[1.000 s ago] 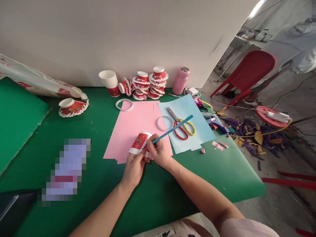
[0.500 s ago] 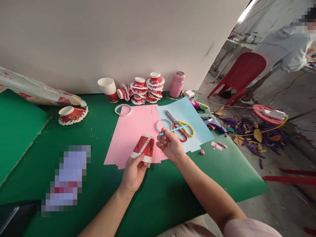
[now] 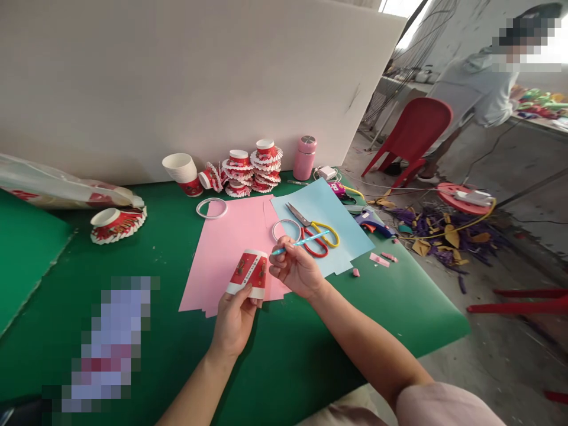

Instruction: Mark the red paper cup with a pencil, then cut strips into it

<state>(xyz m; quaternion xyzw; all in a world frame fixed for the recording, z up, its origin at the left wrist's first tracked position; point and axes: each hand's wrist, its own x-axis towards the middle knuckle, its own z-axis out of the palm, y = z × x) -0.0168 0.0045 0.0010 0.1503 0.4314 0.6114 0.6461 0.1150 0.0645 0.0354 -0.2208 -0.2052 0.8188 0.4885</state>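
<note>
My left hand (image 3: 234,324) grips a red-and-white printed paper cup (image 3: 249,269) by its lower part, thumb across the front and fingers hidden behind. Just to its right, my right hand (image 3: 298,271) pinches a thin light-blue pen (image 3: 311,239), tilted, its left end pointing toward the cup but apart from it. Beneath the cup lie sheets of pink paper (image 3: 222,254). Light-blue paper (image 3: 326,198) lies to the right, bearing scissors (image 3: 299,214) with one red and one yellow handle. A white ring (image 3: 274,229) lies partly behind my right hand.
Along the board stand stacked white paper cups (image 3: 180,168), fringed red cups (image 3: 266,168) and a pink bottle (image 3: 305,158). Another fringed cup (image 3: 119,226) sits left. A glue gun (image 3: 377,225) lies near the right edge. A person (image 3: 465,89) works beyond a red chair (image 3: 419,133).
The camera view has turned slightly to the right, so the scene sits further left. Both hands keep their hold on the cup and pen, with little visible movement between them.
</note>
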